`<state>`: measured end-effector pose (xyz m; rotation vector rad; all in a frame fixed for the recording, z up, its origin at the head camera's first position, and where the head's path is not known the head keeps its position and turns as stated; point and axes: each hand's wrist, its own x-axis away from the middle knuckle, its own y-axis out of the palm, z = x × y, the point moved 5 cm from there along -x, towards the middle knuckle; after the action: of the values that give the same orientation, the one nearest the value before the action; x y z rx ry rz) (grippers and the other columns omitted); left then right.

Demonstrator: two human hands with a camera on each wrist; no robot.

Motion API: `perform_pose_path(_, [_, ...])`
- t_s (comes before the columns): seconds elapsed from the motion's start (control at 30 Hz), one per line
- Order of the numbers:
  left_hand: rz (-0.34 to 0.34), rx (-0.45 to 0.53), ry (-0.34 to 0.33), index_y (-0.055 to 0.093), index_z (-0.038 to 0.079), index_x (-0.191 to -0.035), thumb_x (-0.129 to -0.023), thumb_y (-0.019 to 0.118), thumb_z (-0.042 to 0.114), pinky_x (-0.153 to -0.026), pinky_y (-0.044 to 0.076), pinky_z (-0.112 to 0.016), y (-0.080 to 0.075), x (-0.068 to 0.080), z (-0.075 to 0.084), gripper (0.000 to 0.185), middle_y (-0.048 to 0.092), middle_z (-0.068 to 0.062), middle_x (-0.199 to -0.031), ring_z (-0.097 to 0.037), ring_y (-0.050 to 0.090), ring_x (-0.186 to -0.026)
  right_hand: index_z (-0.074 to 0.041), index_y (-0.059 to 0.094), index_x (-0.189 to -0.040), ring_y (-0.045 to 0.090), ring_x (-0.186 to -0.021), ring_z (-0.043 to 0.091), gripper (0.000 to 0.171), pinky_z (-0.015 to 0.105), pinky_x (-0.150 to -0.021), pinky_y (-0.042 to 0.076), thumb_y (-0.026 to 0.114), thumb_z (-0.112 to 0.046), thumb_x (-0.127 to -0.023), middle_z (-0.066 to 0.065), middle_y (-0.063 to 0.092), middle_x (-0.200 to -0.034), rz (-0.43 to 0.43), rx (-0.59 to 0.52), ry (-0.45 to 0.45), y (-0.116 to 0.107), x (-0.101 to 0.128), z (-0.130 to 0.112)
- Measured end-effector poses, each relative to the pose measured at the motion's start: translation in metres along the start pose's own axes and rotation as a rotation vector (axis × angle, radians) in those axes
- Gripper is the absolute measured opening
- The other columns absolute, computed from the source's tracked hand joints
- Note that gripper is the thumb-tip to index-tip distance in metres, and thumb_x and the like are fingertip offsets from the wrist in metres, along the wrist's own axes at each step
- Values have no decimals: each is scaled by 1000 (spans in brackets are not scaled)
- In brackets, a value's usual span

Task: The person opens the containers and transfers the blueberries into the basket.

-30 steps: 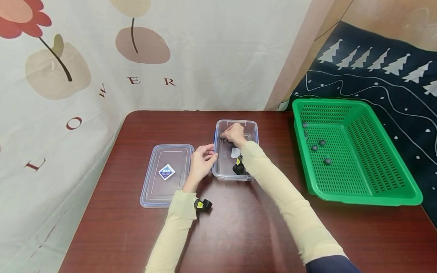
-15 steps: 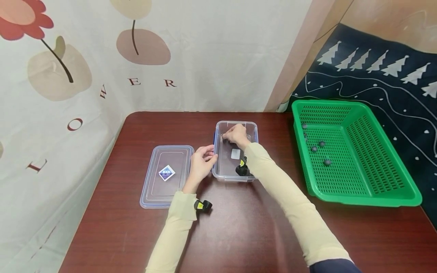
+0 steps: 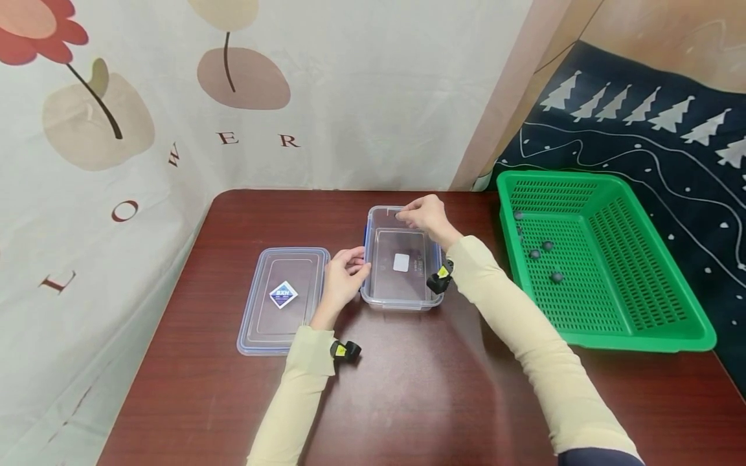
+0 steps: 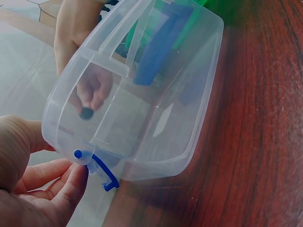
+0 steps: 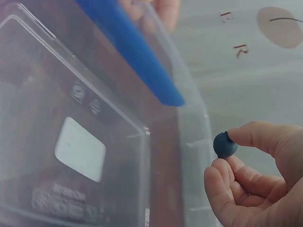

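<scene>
One small dark ball [image 5: 225, 144] sits pinched in the right hand [image 3: 427, 215] grip, above the far end of the clear box [image 3: 401, 294] on the worktop [image 3: 408, 388]. Left hand [image 3: 344, 275] fingers curl against the box's left rim.

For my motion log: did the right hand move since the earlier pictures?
Yes. The right hand, pinching a ball, went from inside the box toward its far right rim.

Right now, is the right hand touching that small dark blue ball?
Touching. The right wrist view shows the right hand pinching the dark blue ball between thumb and fingers.
</scene>
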<state>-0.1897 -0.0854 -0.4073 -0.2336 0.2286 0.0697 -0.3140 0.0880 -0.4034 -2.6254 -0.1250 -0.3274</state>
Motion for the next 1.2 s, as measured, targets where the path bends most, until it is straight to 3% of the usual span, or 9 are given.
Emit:
perform_pose_path(0.17, [-3,-5,1,54,-25,-107,-77,60,-18,-85,55,-49,1,0,-1,31,55,-38,-99,-48,58,-89,3,69,-100,67,-86,30,27,39,-84,58,73,-15,-80,17,69,-93,18,18,-1,-25,7,-3])
perform_pose_path(0.33, [-5,-7,-6,54,-25,-107,-77,59,-18,-85,55,-49,1,0,0,31,55,-37,-99,-47,58,-89,3,68,-104,67,-86,28,30,37,-88,56,71,-19,-83,19,66,-104,30,26,-9,-56,16,-2])
perform_pose_path(0.57, [-8,-10,-17,54,-25,-108,-77,59,-18,-86,55,-49,2,0,0,32,54,-37,-100,-47,58,-90,5,63,-113,63,-65,2,37,27,-82,57,69,-19,-85,17,64,-103,76,-28,-30,-106,31,5])
perform_pose_path(0.93, [0,-6,-10,54,-25,-108,-77,59,-18,-85,55,-49,1,0,-1,32,54,-38,-99,-48,58,-90,5,60,-117,64,-70,0,47,16,-73,57,69,-29,-85,-12,62,-83,139,-42,-52,-172,61,22])
perform_pose_path(1.13, [-3,-9,-13,54,-25,-108,-77,59,-18,-86,55,-49,1,0,0,32,54,-38,-100,-48,58,-90,-11,66,-100,64,-69,-2,25,14,-73,57,70,-30,-84,-18,60,-80,173,-89,-40,-199,71,39])
perform_pose_path(1.2, [-4,-8,-13,54,-25,-108,-78,59,-18,-86,55,-50,2,0,0,32,54,-38,-100,-48,57,-90,-17,66,-96,64,-69,-3,21,20,-82,56,70,-33,-83,-19,60,-80,189,-71,-19,-207,74,46])
